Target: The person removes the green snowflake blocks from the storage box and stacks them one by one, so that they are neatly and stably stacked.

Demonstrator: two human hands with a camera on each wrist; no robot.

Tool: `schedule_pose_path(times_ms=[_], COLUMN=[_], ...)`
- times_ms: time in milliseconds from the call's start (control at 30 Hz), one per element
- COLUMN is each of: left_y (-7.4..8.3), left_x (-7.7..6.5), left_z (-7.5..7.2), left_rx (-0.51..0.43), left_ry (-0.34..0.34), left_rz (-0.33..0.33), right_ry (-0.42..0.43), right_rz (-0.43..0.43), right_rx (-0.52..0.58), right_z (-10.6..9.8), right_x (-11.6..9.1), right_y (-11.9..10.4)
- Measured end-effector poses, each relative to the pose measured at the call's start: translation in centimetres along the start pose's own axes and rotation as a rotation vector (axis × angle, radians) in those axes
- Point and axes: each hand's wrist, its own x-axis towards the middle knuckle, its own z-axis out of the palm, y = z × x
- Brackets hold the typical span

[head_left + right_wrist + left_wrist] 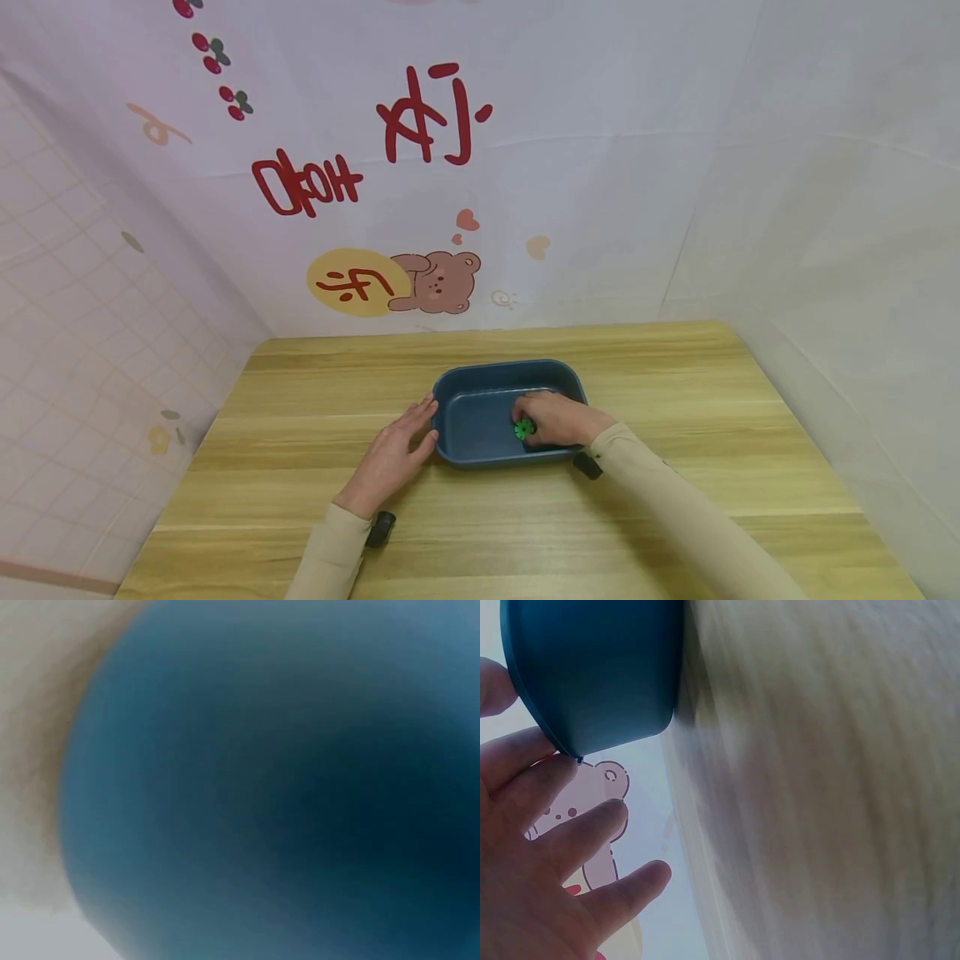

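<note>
A dark blue rectangular bin (476,425) with rounded corners sits on the wooden table. My right hand (558,418) reaches down inside its right half, fingers curled. A small green notched plastic disc (523,429) shows at those fingertips, pinched there. Only the blurred blue bin wall (172,795) fills the right wrist view, hiding the hand. My left hand (393,454) rests at the bin's left end with its fingers extended. In the left wrist view, its thumb and nearest fingers touch the bin's rim, while the other fingers spread past it.
The wooden table (300,450) extends around the bin on all sides. Behind it hangs a white backdrop (600,208) printed with a bear and red characters. Pale fabric walls (847,333) close in the left and right sides.
</note>
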Motion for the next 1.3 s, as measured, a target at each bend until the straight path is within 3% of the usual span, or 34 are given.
schedule_pose_path(times_ms=[267,1300], left_y=[0.0,0.0], left_x=[0.0,0.0], left_z=[0.0,0.1], left_rx=[0.002,-0.004], left_ry=[0.0,-0.008], left_rz=[-0.008,-0.01], right_ry=[0.034,0.219], right_rz=[-0.016,-0.008], right_rx=[-0.013,0.114], right_z=[-0.1,-1.8], right_x=[-0.3,-3.7], right_y=[-0.1,-1.0])
